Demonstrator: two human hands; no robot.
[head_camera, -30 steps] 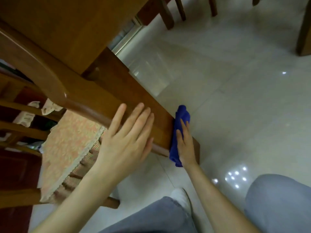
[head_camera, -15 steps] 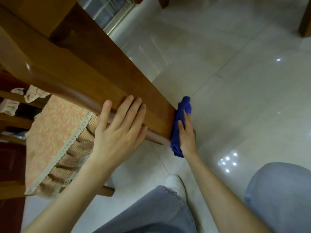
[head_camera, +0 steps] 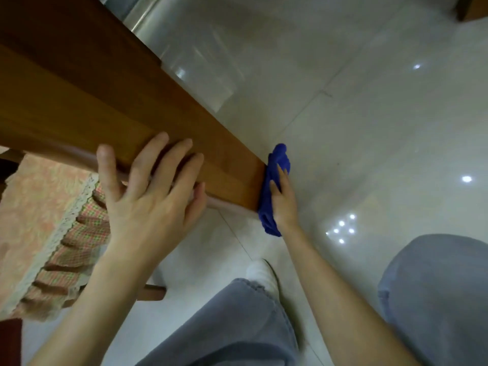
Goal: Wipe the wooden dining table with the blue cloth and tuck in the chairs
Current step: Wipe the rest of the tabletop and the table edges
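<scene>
A wooden chair's broad back rail point(head_camera: 126, 107) runs from upper left down to the centre. My left hand point(head_camera: 148, 196) rests flat on the rail's top face with its fingers spread and its thumb along the rounded near edge. The blue cloth point(head_camera: 277, 158) is bunched against the rail's right end. My right hand point(head_camera: 284, 204) presses it there with straight fingers, and part of the cloth hangs below the palm. The dining table top is out of view.
The chair's seat carries a pink patterned cushion point(head_camera: 39, 207) with a checked frill at lower left. Glossy pale floor tiles point(head_camera: 369, 128) fill the right side. My grey trouser legs point(head_camera: 237, 326) and a white shoe point(head_camera: 261, 273) are below. Dark wooden furniture point(head_camera: 472, 6) stands at the top right corner.
The view has moved closer and lower, so the table top and far chair legs left the frame. Both hands stay on the rail, the right one still pressing the cloth at its end.
</scene>
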